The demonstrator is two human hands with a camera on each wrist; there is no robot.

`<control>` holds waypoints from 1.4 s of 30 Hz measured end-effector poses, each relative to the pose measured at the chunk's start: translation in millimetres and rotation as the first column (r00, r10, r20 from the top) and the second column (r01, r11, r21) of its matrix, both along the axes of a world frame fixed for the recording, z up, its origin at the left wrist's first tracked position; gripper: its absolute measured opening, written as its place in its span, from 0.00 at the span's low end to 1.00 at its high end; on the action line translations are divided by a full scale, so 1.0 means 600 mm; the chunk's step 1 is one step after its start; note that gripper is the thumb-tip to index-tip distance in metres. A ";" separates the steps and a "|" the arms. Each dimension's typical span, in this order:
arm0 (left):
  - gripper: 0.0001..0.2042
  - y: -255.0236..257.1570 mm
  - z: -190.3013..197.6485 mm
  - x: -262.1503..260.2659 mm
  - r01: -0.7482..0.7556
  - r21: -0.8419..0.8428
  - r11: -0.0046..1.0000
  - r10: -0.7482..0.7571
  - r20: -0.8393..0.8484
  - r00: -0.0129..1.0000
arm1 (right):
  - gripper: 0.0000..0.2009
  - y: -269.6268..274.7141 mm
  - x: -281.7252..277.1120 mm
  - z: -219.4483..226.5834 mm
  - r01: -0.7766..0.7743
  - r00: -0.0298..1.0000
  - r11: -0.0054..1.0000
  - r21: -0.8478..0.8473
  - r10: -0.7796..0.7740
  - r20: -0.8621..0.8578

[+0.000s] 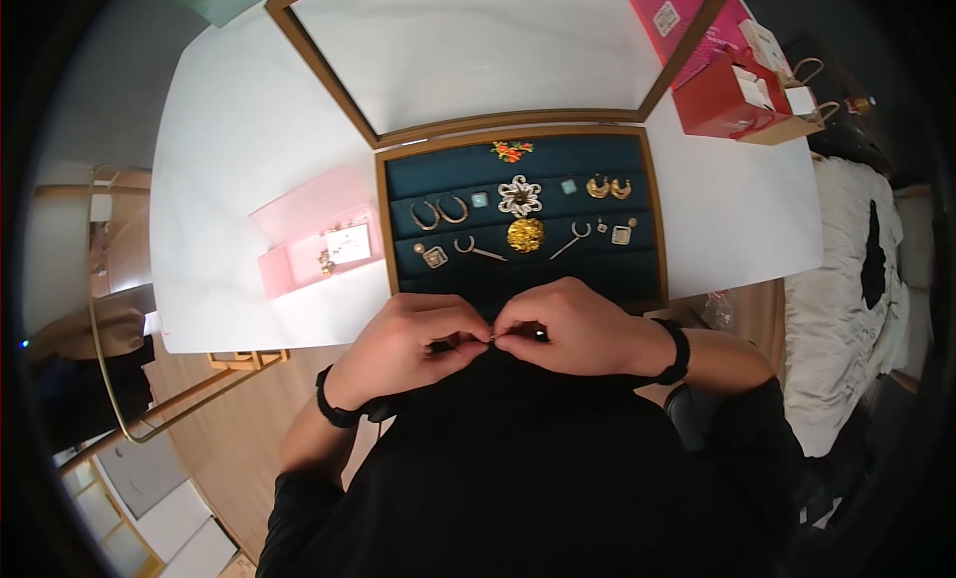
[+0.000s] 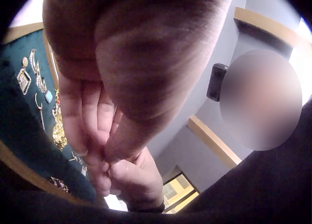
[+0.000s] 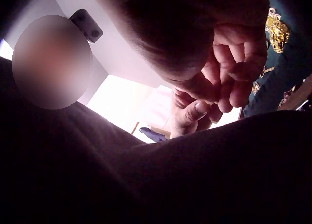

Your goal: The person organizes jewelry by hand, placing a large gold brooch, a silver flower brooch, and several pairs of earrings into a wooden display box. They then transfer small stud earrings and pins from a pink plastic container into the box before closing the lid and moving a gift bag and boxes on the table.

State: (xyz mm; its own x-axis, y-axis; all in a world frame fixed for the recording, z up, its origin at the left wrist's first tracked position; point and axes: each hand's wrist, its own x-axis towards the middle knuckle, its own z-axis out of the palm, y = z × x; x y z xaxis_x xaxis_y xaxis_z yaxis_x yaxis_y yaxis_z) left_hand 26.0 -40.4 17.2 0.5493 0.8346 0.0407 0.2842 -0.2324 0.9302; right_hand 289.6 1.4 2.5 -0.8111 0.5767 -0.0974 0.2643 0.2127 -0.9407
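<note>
Just in front of the dark shirt, the left hand (image 1: 410,337) and right hand (image 1: 590,331) meet fingertip to fingertip. Thumbs and forefingers pinch a tiny shiny thing (image 1: 492,336) between them; fingers cover most of it and I cannot tell its kind. Right beyond the hands lies a wooden jewelry case (image 1: 657,220) lined in dark teal. On its padded rows sit a silver flower brooch (image 1: 519,196), a round gold brooch (image 1: 525,234), a red-orange floral piece (image 1: 512,151), hoop earrings (image 1: 425,216), gold earrings (image 1: 597,187) and square drop earrings (image 1: 434,255).
The case's glass lid (image 1: 508,128) stands raised at the back. To the left, an opened pink box (image 1: 282,269) holds a white card (image 1: 349,242) and small jewelry. A red paper bag (image 1: 709,98) and a pink box (image 1: 687,25) stand at the back right of the white table (image 1: 239,170).
</note>
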 end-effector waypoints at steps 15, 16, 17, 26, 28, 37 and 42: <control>0.09 -0.002 -0.007 -0.008 0.010 0.080 0.997 -0.007 -0.044 0.999 | 0.05 0.001 -0.014 0.007 0.074 0.997 0.997 -0.030 -0.075 -0.027; 0.08 -0.004 -0.008 -0.008 -0.008 0.071 0.997 0.011 -0.039 0.999 | 0.05 0.001 -0.014 0.010 0.074 0.997 0.996 -0.051 -0.074 -0.006; 0.08 -0.006 -0.009 -0.009 -0.028 0.063 0.998 0.031 -0.040 0.999 | 0.05 0.001 -0.014 0.010 0.084 0.996 0.995 -0.047 -0.084 0.004; 0.08 -0.004 -0.010 -0.011 -0.047 0.092 0.995 0.050 -0.030 0.998 | 0.05 0.004 -0.017 0.013 0.062 0.998 0.997 -0.047 -0.061 0.012; 0.08 -0.004 -0.012 -0.011 -0.050 0.093 0.994 0.052 -0.026 0.998 | 0.05 0.004 -0.017 0.012 0.065 0.998 0.997 -0.042 -0.065 0.008; 0.08 -0.005 -0.012 -0.012 -0.052 0.106 0.993 0.056 -0.036 0.998 | 0.07 0.002 -0.019 0.016 0.072 0.997 0.996 -0.054 -0.073 -0.020; 0.10 -0.006 -0.011 -0.015 -0.055 0.081 0.995 0.060 -0.052 0.997 | 0.06 -0.002 -0.015 0.013 0.083 0.996 0.997 -0.008 -0.083 -0.028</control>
State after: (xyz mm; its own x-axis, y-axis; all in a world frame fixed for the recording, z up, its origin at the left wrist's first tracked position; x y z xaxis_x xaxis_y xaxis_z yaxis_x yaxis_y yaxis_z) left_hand 17.2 -44.1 10.5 0.5036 0.8602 0.0796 0.3491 -0.2869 0.8921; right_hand 280.4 0.5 10.1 -0.7631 0.6414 -0.0794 0.2538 0.1844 -0.9495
